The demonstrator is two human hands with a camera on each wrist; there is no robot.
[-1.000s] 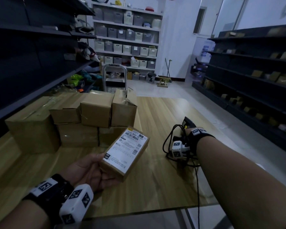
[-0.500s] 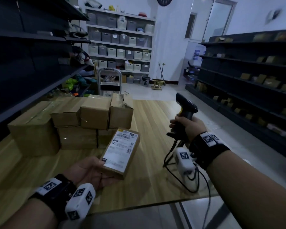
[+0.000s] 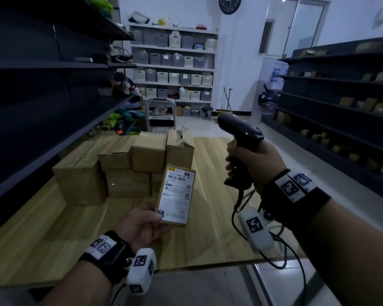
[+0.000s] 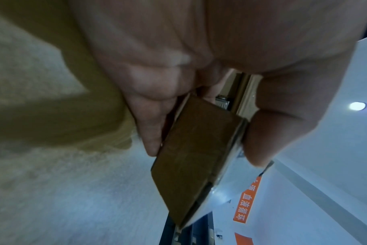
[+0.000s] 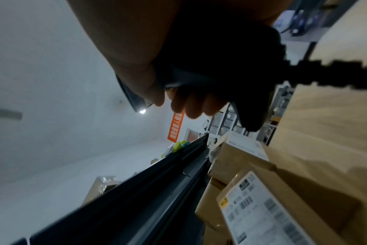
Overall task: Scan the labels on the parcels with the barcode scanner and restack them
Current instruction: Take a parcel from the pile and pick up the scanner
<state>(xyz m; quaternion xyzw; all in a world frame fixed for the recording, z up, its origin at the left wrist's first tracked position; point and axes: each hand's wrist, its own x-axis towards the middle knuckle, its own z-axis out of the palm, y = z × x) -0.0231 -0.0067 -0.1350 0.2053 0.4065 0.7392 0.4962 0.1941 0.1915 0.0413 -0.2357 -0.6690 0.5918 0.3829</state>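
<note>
My left hand (image 3: 142, 224) holds a small flat cardboard parcel (image 3: 177, 195) by its lower end, white label facing up. The left wrist view shows the parcel's brown side (image 4: 191, 159) pinched between thumb and fingers. My right hand (image 3: 250, 160) grips the handle of a black barcode scanner (image 3: 239, 127), raised to the right of the parcel with its head pointing left, above it. In the right wrist view, fingers wrap the scanner handle (image 5: 226, 71) and the parcel's label (image 5: 268, 213) lies below. A stack of brown parcels (image 3: 124, 166) stands on the wooden table (image 3: 53, 228) behind the held one.
Dark shelving (image 3: 42, 85) runs along the left, close over the stack. More dark shelves (image 3: 341, 107) line the right aisle. The scanner's cable (image 3: 241, 217) hangs from the handle to the table's front edge. A step stool (image 3: 160, 115) stands beyond the table.
My right hand lifted the scanner off the table and raised it beside the parcel. My left hand turned the parcel more upright, label toward me.
</note>
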